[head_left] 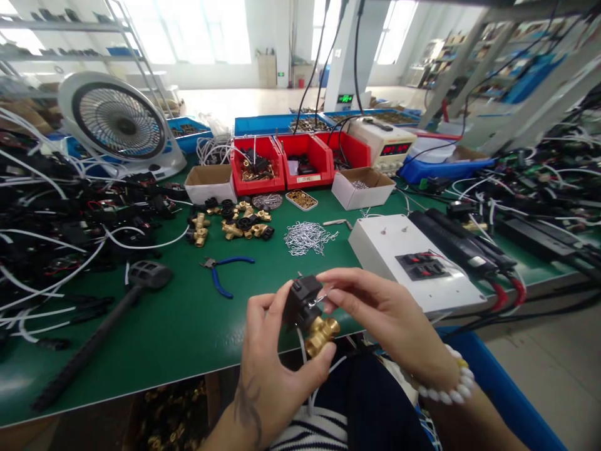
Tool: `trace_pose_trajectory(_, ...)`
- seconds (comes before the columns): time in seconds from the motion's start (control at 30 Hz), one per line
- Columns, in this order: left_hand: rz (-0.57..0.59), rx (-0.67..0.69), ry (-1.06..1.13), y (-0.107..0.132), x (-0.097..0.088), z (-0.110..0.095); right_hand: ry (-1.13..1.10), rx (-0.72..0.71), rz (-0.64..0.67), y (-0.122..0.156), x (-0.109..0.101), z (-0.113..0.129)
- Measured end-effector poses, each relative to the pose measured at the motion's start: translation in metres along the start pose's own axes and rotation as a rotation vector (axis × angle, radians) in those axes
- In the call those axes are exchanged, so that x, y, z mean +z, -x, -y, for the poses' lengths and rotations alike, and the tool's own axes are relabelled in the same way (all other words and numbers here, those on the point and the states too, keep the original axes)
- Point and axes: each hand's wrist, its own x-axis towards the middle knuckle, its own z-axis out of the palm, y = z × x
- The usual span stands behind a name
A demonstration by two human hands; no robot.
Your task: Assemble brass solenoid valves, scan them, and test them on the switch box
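My left hand [270, 357] grips a small valve [310, 313] made of a black plastic block on a brass fitting, with thin white wires hanging below it. My right hand [385, 319] is closed in a pinch at the top of the black block, on a small metal clip that is hard to make out. Both hands hover over the near edge of the green table [188, 326]. A pile of wire clips [307, 238] and a cluster of brass fittings with black caps [235, 222] lie further back.
Blue-handled pliers [223, 269] and a black mallet [107, 319] lie to the left. A white switch box [413, 260] sits right of my hands. Red bins [282, 163], cardboard boxes, a fan [117, 122] and heaps of black wired parts [56, 219] fill the back and left.
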Motion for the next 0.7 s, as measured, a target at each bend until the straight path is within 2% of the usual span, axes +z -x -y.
trace_pose_trajectory(0.1,-0.031,0.078,-0.073,0.001,-0.002,-0.007,0.087,-0.021,-0.014,0.004,0.001,0.005)
trace_pose_trajectory(0.3,-0.058,0.165,-0.155,0.001,-0.006,-0.011,0.330,-0.187,0.042,0.004,-0.003,0.015)
trace_pose_trajectory(0.7,-0.035,0.192,-0.142,0.000,-0.009,-0.012,0.380,-0.238,0.151,-0.005,0.000,0.020)
